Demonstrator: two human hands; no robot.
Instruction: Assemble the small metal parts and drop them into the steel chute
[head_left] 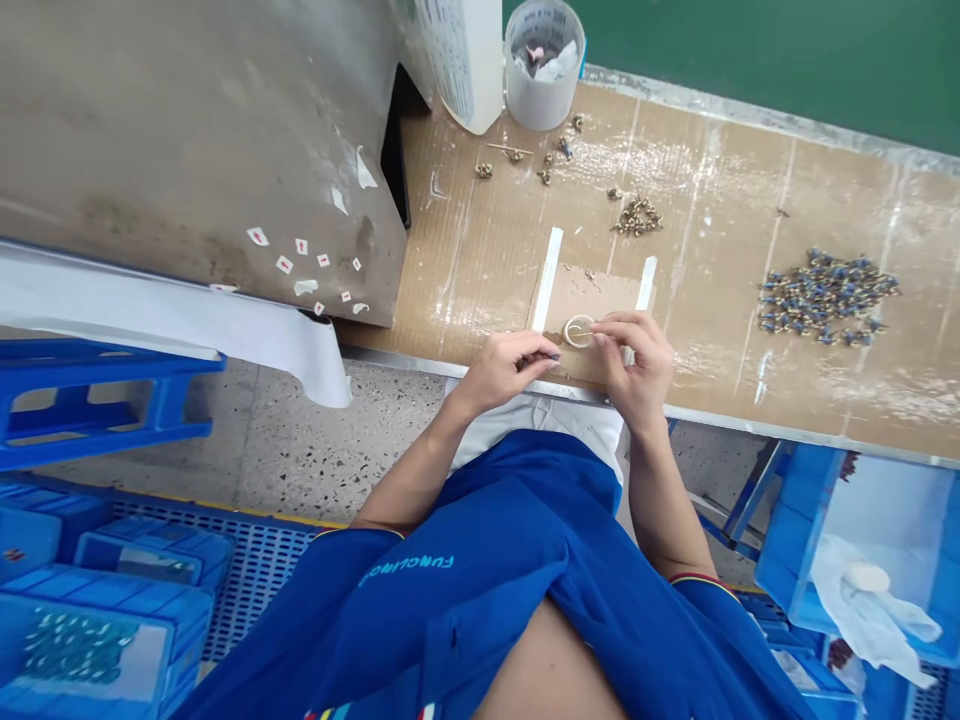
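Pale ring (578,331) sits between the hands at the table's (720,190) front edge, round, no long axis. Right hand (634,360) curls against its rim; left hand (506,372) pinches, on what I can't tell.

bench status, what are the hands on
Right hand fingers on pale ring. Left hand pinched beside it, anything held hidden. Taped cardboard pad beneath, pile of small parts off to the right.

The cardboard square (592,300) looks matt and rough, the counter (720,190) scuffed brown board, the cup (559,100) frosted translucent plastic, the cabinet (187,130) dull, stained metal.
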